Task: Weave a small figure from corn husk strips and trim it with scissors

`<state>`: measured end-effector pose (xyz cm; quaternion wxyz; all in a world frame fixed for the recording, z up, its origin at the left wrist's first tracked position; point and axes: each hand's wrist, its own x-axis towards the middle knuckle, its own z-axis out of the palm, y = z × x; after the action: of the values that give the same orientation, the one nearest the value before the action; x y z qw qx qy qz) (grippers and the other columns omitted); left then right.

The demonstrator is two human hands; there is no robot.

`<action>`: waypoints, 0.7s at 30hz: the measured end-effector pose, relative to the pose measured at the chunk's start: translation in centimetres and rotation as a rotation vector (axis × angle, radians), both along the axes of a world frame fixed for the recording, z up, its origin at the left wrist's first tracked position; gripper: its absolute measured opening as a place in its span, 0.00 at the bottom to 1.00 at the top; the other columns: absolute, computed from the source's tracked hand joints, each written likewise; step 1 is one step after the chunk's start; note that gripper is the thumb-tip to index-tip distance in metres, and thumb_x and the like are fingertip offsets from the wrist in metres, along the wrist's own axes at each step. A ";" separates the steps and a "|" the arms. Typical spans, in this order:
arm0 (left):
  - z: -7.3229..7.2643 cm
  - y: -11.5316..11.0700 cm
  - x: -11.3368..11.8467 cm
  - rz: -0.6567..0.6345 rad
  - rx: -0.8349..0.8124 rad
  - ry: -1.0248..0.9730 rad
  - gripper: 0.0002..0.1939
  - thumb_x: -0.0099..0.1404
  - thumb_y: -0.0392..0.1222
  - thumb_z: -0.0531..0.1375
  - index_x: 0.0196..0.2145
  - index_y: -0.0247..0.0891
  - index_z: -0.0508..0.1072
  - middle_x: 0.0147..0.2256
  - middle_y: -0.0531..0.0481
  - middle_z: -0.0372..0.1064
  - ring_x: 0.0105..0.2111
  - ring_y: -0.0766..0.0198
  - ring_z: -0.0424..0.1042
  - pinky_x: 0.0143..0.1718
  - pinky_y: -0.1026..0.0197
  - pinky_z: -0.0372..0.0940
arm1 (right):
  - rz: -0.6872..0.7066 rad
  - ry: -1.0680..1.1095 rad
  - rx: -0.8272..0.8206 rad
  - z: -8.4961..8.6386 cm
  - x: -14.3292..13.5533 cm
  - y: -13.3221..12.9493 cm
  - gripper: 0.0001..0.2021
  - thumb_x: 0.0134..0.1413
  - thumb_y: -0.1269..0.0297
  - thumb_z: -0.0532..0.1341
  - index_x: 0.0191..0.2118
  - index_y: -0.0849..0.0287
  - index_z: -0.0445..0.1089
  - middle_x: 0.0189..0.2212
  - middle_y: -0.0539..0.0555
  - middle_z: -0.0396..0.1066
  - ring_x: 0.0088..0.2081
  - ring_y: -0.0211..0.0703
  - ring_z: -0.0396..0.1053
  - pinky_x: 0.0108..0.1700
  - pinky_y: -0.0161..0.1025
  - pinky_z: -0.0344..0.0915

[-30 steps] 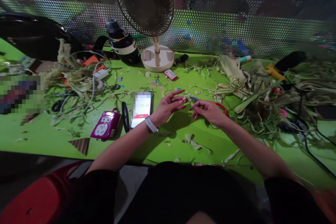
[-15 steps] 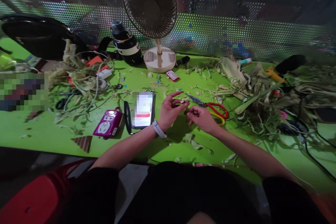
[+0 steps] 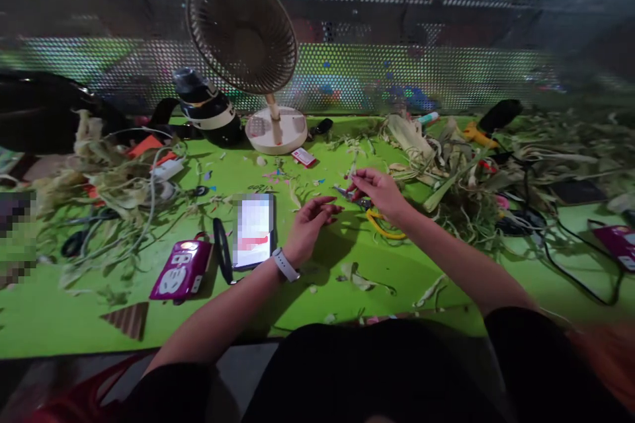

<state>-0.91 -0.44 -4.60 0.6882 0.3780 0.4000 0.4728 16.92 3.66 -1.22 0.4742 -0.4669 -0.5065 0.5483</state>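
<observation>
My left hand (image 3: 308, 230), with a pale band on its wrist, hovers over the green table (image 3: 312, 307). Its fingers are loosely curved and apart, with nothing visible in them. Farther forward and to the right, my right hand (image 3: 378, 193) is closed in a pinch. A small pale scrap of dried husk (image 3: 354, 168) shows at its fingertips. Under that hand lie scissors (image 3: 384, 228), their yellow handle showing and the other handle mostly hidden. A curled husk piece (image 3: 360, 277) rests on the table below both hands.
Left of my hands are a lit phone (image 3: 254, 231), a black ring-like object (image 3: 223, 251) and a purple power strip (image 3: 182, 269). Behind stand a fan (image 3: 275, 131) and a black bottle (image 3: 211, 112). Dried husk heaps (image 3: 441, 162) lie right, with cables (image 3: 550, 248) beyond.
My hands have separated: the right moved forward over the scissors, and the pale scrap is now at its fingertips. My left hand drew back, its fingers looser. The view shifted right.
</observation>
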 end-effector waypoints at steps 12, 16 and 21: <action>0.6 -0.4 0.1 -0.045 -0.047 0.052 0.13 0.53 0.44 0.68 0.36 0.37 0.76 0.32 0.50 0.75 0.35 0.66 0.74 0.36 0.65 0.65 | -0.625 -1.213 0.207 0.4 13.1 10.3 0.09 0.54 0.63 0.61 0.38 0.64 0.70 0.45 0.68 0.70 0.50 0.60 0.67 0.51 0.55 0.61; 0.5 -0.4 0.2 -0.058 -0.052 0.056 0.12 0.54 0.44 0.68 0.35 0.38 0.77 0.31 0.51 0.76 0.34 0.67 0.74 0.36 0.66 0.65 | -0.630 -1.298 0.089 -0.3 15.6 9.9 0.06 0.51 0.65 0.63 0.31 0.63 0.70 0.37 0.65 0.71 0.45 0.57 0.69 0.47 0.53 0.62; 1.4 -0.3 -0.2 -0.043 -0.035 0.077 0.13 0.52 0.45 0.69 0.35 0.39 0.77 0.31 0.52 0.76 0.35 0.67 0.74 0.36 0.66 0.65 | -0.686 -1.232 0.279 0.8 15.7 9.2 0.07 0.55 0.67 0.55 0.31 0.59 0.70 0.34 0.60 0.73 0.40 0.53 0.70 0.43 0.49 0.63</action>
<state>-1.11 -0.71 -3.20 0.6886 0.3923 0.4262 0.4362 32.57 12.89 -0.45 0.3033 -0.7593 -0.5722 -0.0646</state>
